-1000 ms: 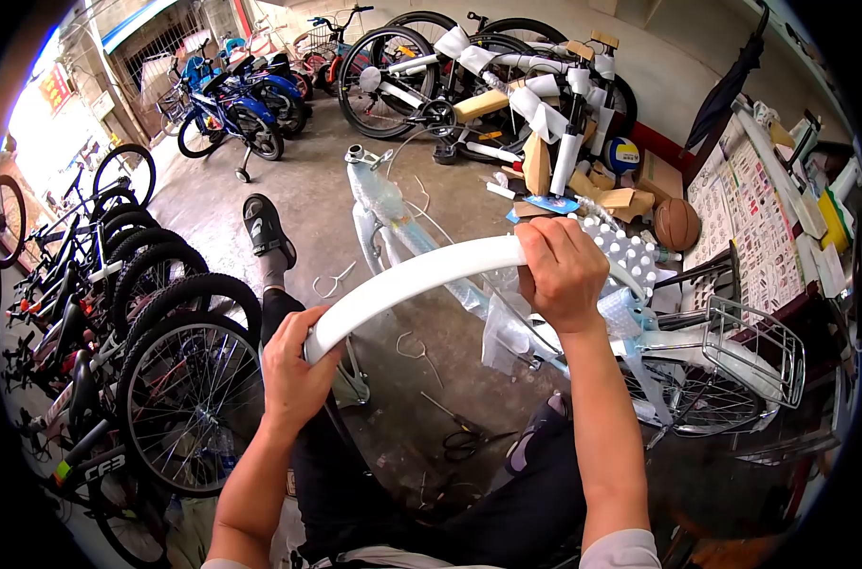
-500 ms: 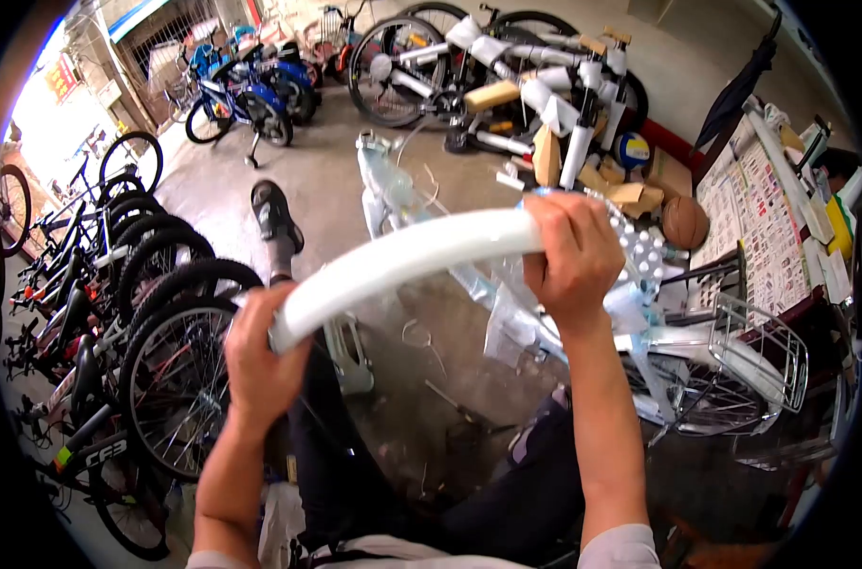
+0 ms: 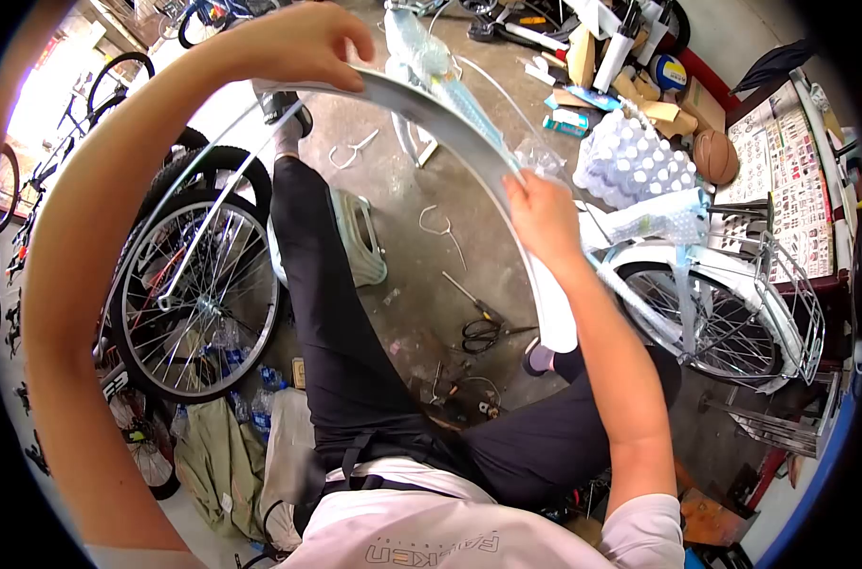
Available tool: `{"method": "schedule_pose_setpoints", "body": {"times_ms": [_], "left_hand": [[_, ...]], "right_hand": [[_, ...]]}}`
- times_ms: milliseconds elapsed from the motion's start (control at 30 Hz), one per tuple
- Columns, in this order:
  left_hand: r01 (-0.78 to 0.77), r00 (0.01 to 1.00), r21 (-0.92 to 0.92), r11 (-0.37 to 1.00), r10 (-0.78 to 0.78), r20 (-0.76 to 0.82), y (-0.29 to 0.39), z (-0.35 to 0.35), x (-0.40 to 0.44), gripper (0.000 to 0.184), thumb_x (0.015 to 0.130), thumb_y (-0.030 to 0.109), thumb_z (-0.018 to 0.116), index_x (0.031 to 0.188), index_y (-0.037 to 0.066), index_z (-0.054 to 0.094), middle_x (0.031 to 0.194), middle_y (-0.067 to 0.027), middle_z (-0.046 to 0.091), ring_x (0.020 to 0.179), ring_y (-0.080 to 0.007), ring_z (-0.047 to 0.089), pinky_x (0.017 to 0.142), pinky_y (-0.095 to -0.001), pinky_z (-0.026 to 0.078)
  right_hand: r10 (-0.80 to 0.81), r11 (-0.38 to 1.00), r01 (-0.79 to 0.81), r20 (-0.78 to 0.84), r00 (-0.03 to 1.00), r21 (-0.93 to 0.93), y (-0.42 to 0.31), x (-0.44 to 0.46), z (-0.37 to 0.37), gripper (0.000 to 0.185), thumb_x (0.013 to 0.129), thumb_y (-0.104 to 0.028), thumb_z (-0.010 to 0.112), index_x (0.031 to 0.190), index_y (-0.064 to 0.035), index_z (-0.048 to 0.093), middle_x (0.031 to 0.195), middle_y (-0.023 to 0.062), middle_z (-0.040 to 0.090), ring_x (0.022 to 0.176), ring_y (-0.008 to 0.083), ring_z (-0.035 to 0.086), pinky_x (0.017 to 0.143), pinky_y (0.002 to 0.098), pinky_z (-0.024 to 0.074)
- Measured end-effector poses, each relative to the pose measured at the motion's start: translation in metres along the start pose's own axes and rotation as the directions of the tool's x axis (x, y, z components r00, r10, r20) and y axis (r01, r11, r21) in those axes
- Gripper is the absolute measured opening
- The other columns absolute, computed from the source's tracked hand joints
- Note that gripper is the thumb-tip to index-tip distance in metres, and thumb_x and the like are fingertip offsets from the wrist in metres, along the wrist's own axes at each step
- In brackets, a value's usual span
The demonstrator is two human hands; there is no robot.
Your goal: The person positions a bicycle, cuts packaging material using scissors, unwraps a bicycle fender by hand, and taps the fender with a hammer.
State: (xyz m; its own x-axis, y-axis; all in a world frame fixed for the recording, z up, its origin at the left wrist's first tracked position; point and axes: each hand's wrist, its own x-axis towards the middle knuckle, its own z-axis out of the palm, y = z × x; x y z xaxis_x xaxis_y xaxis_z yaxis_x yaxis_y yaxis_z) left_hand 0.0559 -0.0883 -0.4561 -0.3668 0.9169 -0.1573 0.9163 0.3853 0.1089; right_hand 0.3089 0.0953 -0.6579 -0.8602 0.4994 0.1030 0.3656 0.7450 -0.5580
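A long curved white fender (image 3: pixel 469 147) arcs from the upper left down to the right, with thin metal stays hanging from its left end. My left hand (image 3: pixel 303 43) is raised at its upper left part, fingers bent over the rim. Farther down the right side, my right hand (image 3: pixel 542 216) grips the fender with thumb and fingers. Beyond it, a bicycle frame (image 3: pixel 421 57) in clear wrap leans across the floor. The fender's far left end is partly hidden by my left hand and forearm.
Bicycle wheels (image 3: pixel 203 299) stand at the left, beside a pale plastic stool (image 3: pixel 360 242). Black-handled scissors (image 3: pixel 481 334) lie on the floor (image 3: pixel 417 318). At the right are a wrapped bicycle with a rear rack (image 3: pixel 791 303), a basketball (image 3: pixel 715 156) and a dotted cloth (image 3: pixel 630 161).
The fender has swung from a level arc to a steep one, its right end now lower. My left hand has risen toward the top left, and the view has tipped downward.
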Motion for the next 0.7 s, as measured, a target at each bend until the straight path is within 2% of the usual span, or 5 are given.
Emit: {"method": "schedule_pose_setpoints", "body": {"times_ms": [200,433,533,600,700], "left_hand": [[-0.191,0.86,0.313,0.93,0.005,0.511,0.014,0.118,0.038,0.037,0.081,0.009,0.062,0.115,0.017,0.073,0.107,-0.0104,0.074,0.104,-0.0316,0.07,0.083,-0.044,0.055],[-0.455,0.686,0.391,0.8,0.035,0.727,0.018,0.232,0.062,0.026,0.085,0.014,0.064,0.109,0.016,0.074,0.105,-0.0106,0.073,0.1,-0.0324,0.071,0.082,-0.044,0.056],[-0.6,0.743,0.495,0.628,0.208,0.636,0.039,0.265,0.063,0.013,0.075,0.023,0.076,0.086,0.018,0.079,0.076,-0.0015,0.073,0.076,-0.0242,0.073,0.064,-0.0449,0.055],[-0.715,0.641,0.407,0.568,0.303,0.705,0.099,0.25,0.052,0.013,0.083,0.021,0.067,0.088,0.014,0.077,0.098,-0.0066,0.074,0.088,-0.025,0.073,0.076,-0.0475,0.057],[-0.806,0.453,0.124,0.579,0.469,0.758,0.169,0.25,0.017,0.022,0.084,0.026,0.067,0.098,0.014,0.08,0.092,-0.006,0.075,0.086,-0.0273,0.073,0.082,-0.0511,0.053]], "right_hand": [[0.223,0.964,-0.253,0.261,0.939,0.087,0.049,-0.071,0.126,0.044,0.098,-0.044,0.053,0.092,-0.004,0.069,0.09,0.0252,0.07,0.089,0.0471,0.067,0.077,0.0553,0.0513],[0.259,0.96,-0.281,0.399,0.88,-0.003,0.094,-0.108,0.177,0.041,0.097,-0.041,0.055,0.092,-0.0027,0.07,0.087,0.0268,0.069,0.088,0.0463,0.068,0.08,0.055,0.0527],[0.269,0.963,-0.245,0.418,0.868,-0.11,0.1,-0.104,0.168,0.036,0.096,-0.038,0.059,0.093,-0.0048,0.072,0.088,0.024,0.071,0.087,0.0435,0.07,0.078,0.0535,0.0555],[0.277,0.96,-0.234,0.423,0.862,-0.152,0.106,-0.096,0.169,0.034,0.095,-0.037,0.059,0.093,-0.0055,0.072,0.089,0.023,0.072,0.086,0.0435,0.07,0.078,0.0528,0.0561],[0.214,0.977,-0.191,0.428,0.878,-0.096,0.116,-0.086,0.17,0.03,0.093,-0.031,0.057,0.094,-0.0052,0.072,0.095,0.0229,0.072,0.092,0.0444,0.069,0.082,0.0539,0.0544]]}}
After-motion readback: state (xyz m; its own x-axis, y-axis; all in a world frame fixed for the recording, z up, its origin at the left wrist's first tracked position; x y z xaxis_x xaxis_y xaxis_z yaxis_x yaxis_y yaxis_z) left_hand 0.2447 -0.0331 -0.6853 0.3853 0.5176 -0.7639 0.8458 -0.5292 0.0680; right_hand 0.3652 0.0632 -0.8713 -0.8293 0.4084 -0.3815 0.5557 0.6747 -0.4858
